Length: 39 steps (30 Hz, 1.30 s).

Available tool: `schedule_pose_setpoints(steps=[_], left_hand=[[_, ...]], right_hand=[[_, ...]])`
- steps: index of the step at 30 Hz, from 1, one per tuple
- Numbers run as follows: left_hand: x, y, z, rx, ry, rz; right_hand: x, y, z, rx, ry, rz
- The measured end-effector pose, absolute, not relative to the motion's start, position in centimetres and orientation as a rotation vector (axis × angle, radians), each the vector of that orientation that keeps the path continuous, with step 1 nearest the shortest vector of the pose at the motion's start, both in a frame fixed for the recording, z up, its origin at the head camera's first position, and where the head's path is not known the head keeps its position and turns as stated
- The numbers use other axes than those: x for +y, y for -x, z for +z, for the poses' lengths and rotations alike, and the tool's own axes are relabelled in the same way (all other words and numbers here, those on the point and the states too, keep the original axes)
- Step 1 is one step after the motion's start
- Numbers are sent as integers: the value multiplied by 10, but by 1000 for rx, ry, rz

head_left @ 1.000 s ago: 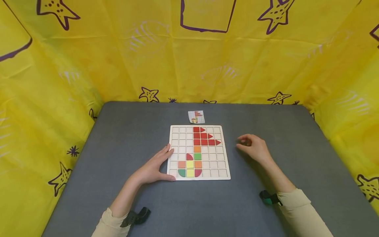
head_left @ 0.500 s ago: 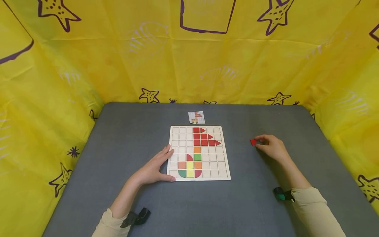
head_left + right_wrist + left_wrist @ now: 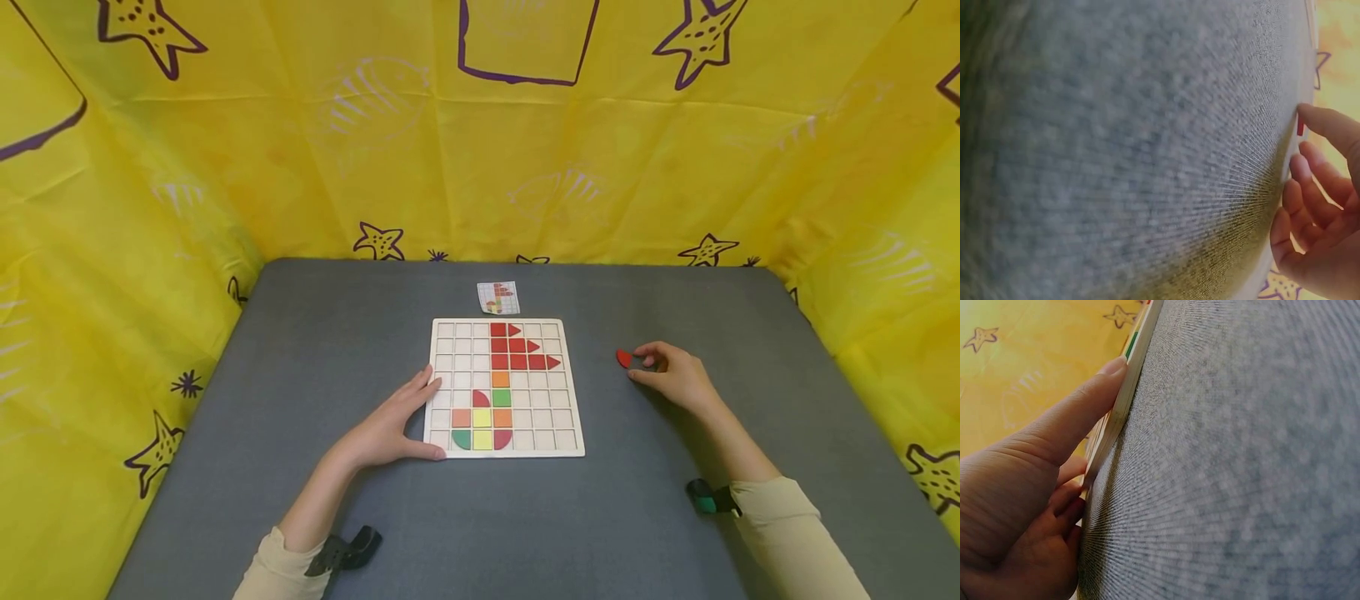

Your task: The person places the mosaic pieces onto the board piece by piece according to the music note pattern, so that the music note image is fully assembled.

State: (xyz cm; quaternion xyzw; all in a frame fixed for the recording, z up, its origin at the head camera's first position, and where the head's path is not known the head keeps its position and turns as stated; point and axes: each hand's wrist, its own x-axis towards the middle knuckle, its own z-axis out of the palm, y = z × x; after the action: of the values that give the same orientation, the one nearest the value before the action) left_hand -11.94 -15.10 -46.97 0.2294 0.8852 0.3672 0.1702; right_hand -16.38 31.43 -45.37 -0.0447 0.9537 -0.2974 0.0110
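A white square grid board lies on the table. Set in it are red squares and red triangles in stepped rows, with orange, green and yellow squares and rounded quarter pieces below. My left hand rests at the board's near left corner, fingers extended on the left edge and thumb on the front edge; the left wrist view shows that thumb against the rim. Right of the board, my right hand pinches a small red quarter-circle piece. Only a sliver of this red piece shows in the right wrist view.
A small printed card with a matching coloured pattern lies just beyond the board. The dark grey table is bordered by yellow patterned cloth at the back and sides. Dark straps sit on both wrists.
My right hand first moved right, where a red piece showed at its fingertips, then came slightly back left with the piece. My left hand and the board have stayed put.
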Motion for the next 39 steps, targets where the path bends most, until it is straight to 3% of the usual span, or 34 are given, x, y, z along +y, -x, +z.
schedule_pose_setpoints(steps=[19,29,39], left_hand=[[-152,119,-470,2522,-660,1052],[-151,118,-469,2514,-651,1052],[-152,119,-470,2516,-670,1050]], right_hand=[[307,170,-459,2981,114,-917],[309,176,-459,2955,443,-933],[308,177,-459,2939,293,-928]])
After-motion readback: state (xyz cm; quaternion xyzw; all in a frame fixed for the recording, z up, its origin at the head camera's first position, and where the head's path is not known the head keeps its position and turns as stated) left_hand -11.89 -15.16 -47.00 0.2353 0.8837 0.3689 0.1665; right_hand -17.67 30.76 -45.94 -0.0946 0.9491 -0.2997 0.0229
